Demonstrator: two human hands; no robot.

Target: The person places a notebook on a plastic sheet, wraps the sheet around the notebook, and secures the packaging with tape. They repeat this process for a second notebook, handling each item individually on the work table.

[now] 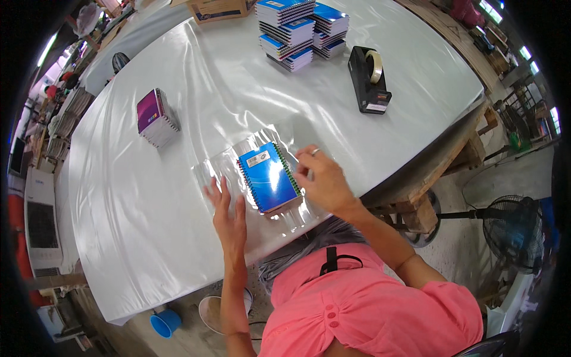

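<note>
A blue spiral-bound notebook [269,177] with a white label near its top lies on a sheet of clear plastic film [215,168] on the table in front of me. Coils show along both of its long sides. My left hand [228,217] is open, its fingers spread over the film just left of the notebook. At the notebook's right side is my right hand [324,181], with a ring on one finger. Its fingers are curled and drawn together; what they grip, if anything, is too small to make out.
Stacks of blue notebooks [287,33] stand at the far side of the white-covered table [154,238], near a black tape dispenser [367,83]. A stack with a purple cover [156,118] sits left. A cardboard box [219,8] is at the back; a fan [513,232] stands right.
</note>
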